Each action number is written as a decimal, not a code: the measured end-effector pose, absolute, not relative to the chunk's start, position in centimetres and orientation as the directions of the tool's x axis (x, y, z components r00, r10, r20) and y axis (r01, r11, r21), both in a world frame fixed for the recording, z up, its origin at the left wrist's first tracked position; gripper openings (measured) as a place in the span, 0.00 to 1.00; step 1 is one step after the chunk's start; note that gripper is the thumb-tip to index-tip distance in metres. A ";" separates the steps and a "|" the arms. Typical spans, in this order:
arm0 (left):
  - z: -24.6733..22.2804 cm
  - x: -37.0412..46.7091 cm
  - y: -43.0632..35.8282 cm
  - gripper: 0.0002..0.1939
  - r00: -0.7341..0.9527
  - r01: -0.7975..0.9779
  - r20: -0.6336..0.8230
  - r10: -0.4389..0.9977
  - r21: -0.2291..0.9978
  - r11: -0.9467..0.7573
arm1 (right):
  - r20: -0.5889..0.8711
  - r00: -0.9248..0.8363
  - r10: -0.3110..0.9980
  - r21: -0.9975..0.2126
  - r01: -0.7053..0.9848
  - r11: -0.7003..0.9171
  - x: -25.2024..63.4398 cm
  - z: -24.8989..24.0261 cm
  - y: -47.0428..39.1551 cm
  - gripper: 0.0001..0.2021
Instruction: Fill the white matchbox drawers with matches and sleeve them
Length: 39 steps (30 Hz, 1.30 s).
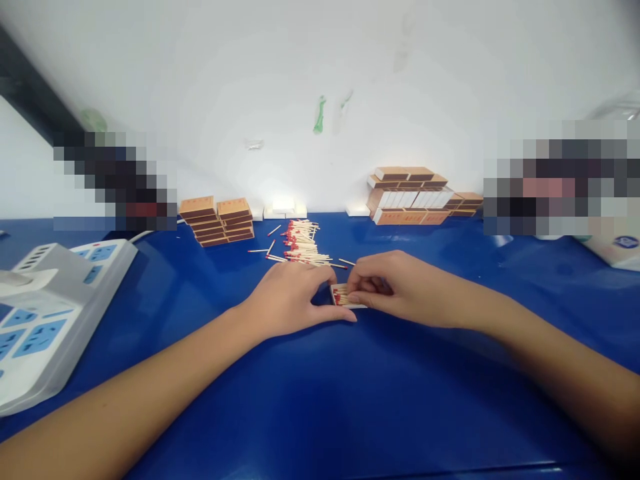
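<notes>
Item location: through my head view, the matchbox tray (360,307) lies on the blue table (320,400), well in from the far edge along the wall and on the near side of the loose match pile (303,243). Its matches (340,295) lie lengthwise, red heads toward the tray's left end.

Finger state: my left hand (293,300) has thumb and index finger parted to about the tray's width, with the tray's left end between them. My right hand (407,290) has its fingers curled and the thumb tip on the sticks. I cannot tell whether it pinches any of them.

Hazards and causes:

1. Tray tilt or sliding. Cause: right thumb pressure toward the right end while the left grip is slack.

2. Crossed or jammed sticks. Cause: a match pressed in at an angle, or too many pressed in together. A stick could snap.

3. Pile spread. Cause: my left knuckles sweeping toward the far edge; they sit just beside the pile.

4. Scattered strays. Cause: the right fingers catching the stray match (347,262) near them.

5. Stack collapse. Cause: a long reach striking the left matchbox stack (217,220) or right matchbox stack (410,197), both near the far edge.
</notes>
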State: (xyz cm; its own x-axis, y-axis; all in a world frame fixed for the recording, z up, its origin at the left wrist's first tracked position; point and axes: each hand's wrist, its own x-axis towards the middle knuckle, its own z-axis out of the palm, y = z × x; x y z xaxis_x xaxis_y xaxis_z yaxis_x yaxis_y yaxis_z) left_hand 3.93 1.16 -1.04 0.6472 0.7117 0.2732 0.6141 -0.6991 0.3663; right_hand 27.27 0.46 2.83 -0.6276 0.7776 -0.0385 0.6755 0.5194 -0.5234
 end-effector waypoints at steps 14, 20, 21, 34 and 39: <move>-1.1 3.9 1.1 0.30 0.650 0.610 0.277 0.708 0.366 -0.703 | -0.050 -0.597 0.801 -0.450 0.729 0.515 26.9 2.4 -0.2 0.13; -1.0 4.0 1.1 0.29 0.653 0.611 0.271 0.708 0.364 -0.703 | -0.072 -0.633 0.770 -0.461 0.706 0.537 27.3 2.3 -0.1 0.15; -1.0 4.0 1.1 0.29 0.654 0.613 0.266 0.708 0.363 -0.702 | -0.078 -0.634 0.769 -0.465 0.705 0.535 27.3 2.3 0.0 0.14; -1.2 3.9 1.1 0.30 0.648 0.607 0.288 0.705 0.363 -0.707 | 0.059 -0.640 0.766 -0.326 0.713 0.620 27.1 2.4 0.2 0.11; -1.3 3.9 1.1 0.30 0.651 0.609 0.284 0.703 0.357 -0.708 | 0.070 -0.659 0.749 -0.240 0.717 0.654 26.8 1.7 0.1 0.10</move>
State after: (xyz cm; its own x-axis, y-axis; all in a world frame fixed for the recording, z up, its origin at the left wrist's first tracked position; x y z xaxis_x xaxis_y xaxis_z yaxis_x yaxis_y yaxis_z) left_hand 3.89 1.11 -1.29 0.6514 0.7034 0.2844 0.6090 -0.7083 0.3570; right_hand 26.83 0.07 1.67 -0.6591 0.7488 0.0699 0.7175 0.6539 -0.2401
